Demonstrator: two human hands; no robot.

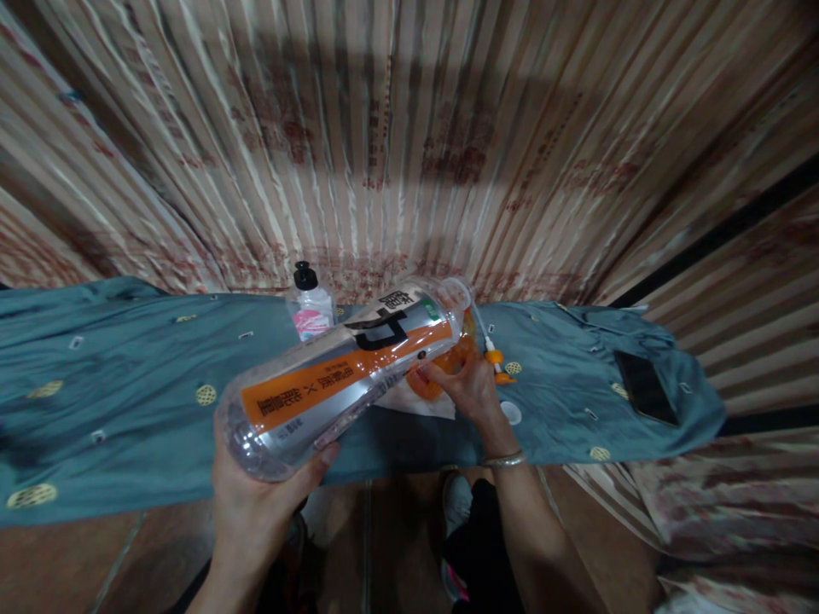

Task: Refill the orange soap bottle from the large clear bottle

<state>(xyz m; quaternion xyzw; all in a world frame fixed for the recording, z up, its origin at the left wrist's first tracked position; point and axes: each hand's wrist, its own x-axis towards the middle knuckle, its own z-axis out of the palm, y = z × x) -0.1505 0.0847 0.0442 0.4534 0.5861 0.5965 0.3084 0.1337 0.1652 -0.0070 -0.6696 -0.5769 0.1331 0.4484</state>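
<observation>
A large clear bottle (345, 375) with an orange and silver label is tilted, its neck up to the right. My left hand (262, 495) is wrapped round its base. My right hand (470, 388) is closed on an orange bottle (426, 384), which stands partly hidden behind the clear bottle's neck. Whether the two mouths touch cannot be seen. Beneath the orange bottle lies a white cloth or paper (409, 402). An orange pump head (497, 362) with a pale tube lies just right of the orange bottle, and a round white cap (510, 413) is near my right wrist.
Teal patterned fabric covers the long narrow table (147, 367). A small bottle with a black top (311, 307) stands behind the clear bottle. A dark phone (646, 388) lies at the right end. Pleated curtains (384, 128) hang behind the table.
</observation>
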